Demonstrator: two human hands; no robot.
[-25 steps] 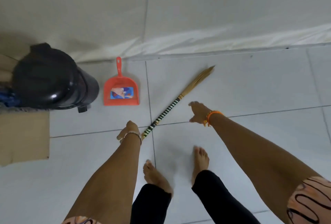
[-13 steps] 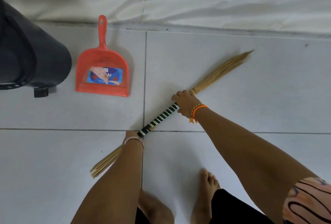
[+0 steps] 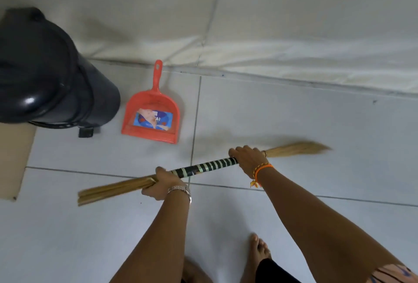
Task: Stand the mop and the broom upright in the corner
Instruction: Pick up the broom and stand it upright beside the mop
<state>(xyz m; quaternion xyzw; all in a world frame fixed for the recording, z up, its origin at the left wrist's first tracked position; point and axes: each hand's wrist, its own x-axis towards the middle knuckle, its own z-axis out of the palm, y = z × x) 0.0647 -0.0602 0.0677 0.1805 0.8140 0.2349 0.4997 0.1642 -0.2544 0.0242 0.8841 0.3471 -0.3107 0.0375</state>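
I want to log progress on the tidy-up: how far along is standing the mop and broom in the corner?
Nothing stands upright yet. In hand: the broom is held roughly level over the tiled floor, the left hand shut on it near the splayed stick end, the right hand shut on its striped wrap by the brush end. Left to do: tip it up against a corner. No mop is in view, so that half looks unstarted.

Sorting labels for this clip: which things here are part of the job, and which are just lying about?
Part of the job:
broom
left hand
right hand

Lying about:
red dustpan
black bin
cardboard sheet

No mop is in view.
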